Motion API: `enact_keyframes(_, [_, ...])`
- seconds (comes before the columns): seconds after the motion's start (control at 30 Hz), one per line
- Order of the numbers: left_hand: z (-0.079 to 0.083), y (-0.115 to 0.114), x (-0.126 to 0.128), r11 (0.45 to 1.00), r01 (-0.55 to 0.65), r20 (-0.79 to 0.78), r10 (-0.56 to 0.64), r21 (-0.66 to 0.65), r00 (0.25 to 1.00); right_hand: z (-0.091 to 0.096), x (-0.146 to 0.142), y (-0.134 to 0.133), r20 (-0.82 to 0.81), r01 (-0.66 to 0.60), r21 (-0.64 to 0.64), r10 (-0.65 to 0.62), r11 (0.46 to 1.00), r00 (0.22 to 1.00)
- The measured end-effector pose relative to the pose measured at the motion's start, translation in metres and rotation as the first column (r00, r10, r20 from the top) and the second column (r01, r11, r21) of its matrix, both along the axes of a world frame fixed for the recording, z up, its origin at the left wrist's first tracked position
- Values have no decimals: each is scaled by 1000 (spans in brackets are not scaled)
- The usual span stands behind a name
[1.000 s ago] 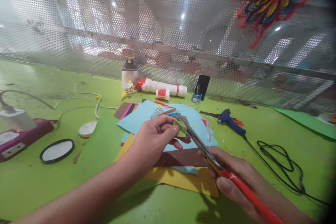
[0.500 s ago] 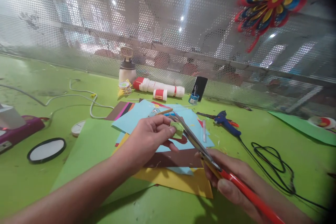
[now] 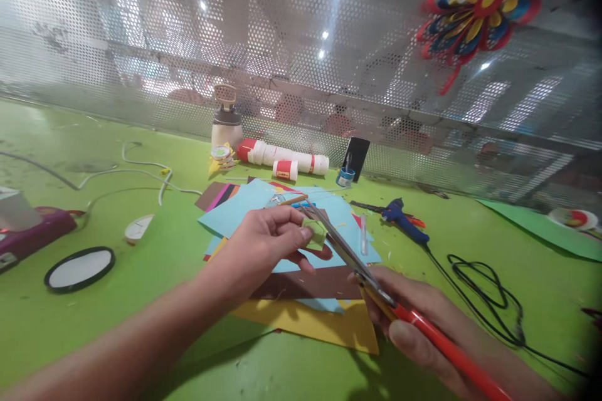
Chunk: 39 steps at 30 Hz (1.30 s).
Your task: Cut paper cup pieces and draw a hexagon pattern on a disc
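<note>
My left hand [image 3: 266,238] pinches a small green piece of paper [image 3: 315,237] between thumb and fingers, above a stack of coloured sheets. In my right hand [image 3: 418,301] is a pair of scissors [image 3: 345,255] with red handles, its blades angled up and to the left. The blades lie right beside the paper piece's right edge; whether they touch it I cannot tell. Under both hands spread light blue paper [image 3: 230,210], brown paper [image 3: 301,285] and yellow paper [image 3: 329,329]. A brown stick [image 3: 294,200] lies just past the blade tips.
A blue glue gun [image 3: 399,219] with a coiled black cord lies at right. Toward the back are a bottle [image 3: 226,128], a white-and-red tube [image 3: 286,157], a paper cup [image 3: 285,170] and a black phone-like slab [image 3: 356,156]. A black-rimmed oval [image 3: 79,269] lies at left.
The whole view has shifted slightly. Both hands keep nearly the same pose, with the paper piece and scissors still held close together.
</note>
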<state>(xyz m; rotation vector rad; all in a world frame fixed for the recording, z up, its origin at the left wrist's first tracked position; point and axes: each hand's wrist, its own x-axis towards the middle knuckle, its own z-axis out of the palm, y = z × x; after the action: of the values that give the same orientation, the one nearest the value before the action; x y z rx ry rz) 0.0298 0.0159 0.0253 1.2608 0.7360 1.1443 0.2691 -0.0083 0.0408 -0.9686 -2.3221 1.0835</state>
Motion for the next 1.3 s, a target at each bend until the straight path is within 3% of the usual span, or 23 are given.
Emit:
enact_keyframes(0.83, [-3, 4, -2, 1000, -14, -41, 13, -28, 999, 2, -2, 2, 28, -5, -64, 7, 998, 1000])
enact_keyframes(1.3, [-2, 3, -1, 999, -22, -38, 21, -25, 999, 0, -1, 1, 45, 21, -11, -20, 1000, 999])
